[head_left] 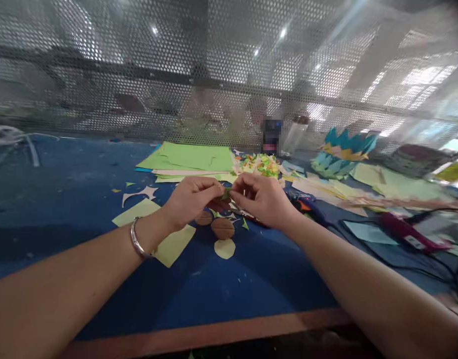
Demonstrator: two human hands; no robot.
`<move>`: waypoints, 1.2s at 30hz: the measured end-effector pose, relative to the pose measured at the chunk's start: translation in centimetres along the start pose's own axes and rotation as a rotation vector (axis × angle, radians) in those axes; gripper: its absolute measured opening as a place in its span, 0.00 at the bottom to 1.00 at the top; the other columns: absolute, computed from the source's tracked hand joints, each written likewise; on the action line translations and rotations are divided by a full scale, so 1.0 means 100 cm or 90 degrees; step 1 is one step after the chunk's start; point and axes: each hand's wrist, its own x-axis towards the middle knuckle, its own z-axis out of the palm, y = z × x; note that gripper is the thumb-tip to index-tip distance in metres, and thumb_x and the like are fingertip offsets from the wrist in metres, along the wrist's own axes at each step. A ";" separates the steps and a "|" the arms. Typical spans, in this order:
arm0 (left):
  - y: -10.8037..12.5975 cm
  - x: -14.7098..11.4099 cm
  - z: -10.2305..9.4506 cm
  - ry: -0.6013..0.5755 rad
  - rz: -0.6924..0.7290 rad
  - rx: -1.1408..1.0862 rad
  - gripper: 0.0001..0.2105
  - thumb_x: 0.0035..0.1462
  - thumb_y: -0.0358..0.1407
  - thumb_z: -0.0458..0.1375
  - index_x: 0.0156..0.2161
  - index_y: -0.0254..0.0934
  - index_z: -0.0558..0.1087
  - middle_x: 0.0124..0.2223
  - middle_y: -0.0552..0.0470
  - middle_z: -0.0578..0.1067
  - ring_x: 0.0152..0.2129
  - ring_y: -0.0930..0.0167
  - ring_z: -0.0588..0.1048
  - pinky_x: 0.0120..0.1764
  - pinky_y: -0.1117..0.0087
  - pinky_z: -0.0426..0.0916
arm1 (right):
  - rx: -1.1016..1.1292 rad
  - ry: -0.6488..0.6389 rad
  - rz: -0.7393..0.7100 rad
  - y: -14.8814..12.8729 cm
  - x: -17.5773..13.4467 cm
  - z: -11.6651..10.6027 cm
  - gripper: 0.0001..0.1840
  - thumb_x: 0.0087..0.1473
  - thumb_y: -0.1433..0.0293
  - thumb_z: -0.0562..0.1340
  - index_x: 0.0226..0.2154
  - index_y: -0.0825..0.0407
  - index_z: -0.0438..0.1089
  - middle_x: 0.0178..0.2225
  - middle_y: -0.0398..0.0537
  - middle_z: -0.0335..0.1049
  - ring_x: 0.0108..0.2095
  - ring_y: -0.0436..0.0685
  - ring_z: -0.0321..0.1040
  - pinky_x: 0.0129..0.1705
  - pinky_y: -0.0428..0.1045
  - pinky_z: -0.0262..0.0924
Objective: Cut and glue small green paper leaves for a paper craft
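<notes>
Both left hand (193, 197) and right hand (264, 199) pinch a small green paper piece (226, 193), fingertips nearly together | piece above blue tabletop (199, 294), well in from near edge | clear cylindrical brown-topped bottle (296, 135) near far edge, contents unclear

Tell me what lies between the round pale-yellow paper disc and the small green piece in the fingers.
In the head view, a brown, ridged, walnut-like object lies between the disc and green piece, with small green and pale scraps beyond it.

Head-worn view, facing forward and down
</notes>
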 end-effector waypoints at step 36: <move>0.003 -0.005 -0.004 -0.072 0.044 0.307 0.04 0.53 0.32 0.58 0.28 0.35 0.71 0.20 0.59 0.69 0.16 0.77 0.65 0.21 0.77 0.58 | 0.115 -0.063 0.021 -0.002 0.002 0.001 0.04 0.52 0.74 0.63 0.29 0.52 0.66 0.21 0.37 0.62 0.23 0.46 0.59 0.26 0.45 0.53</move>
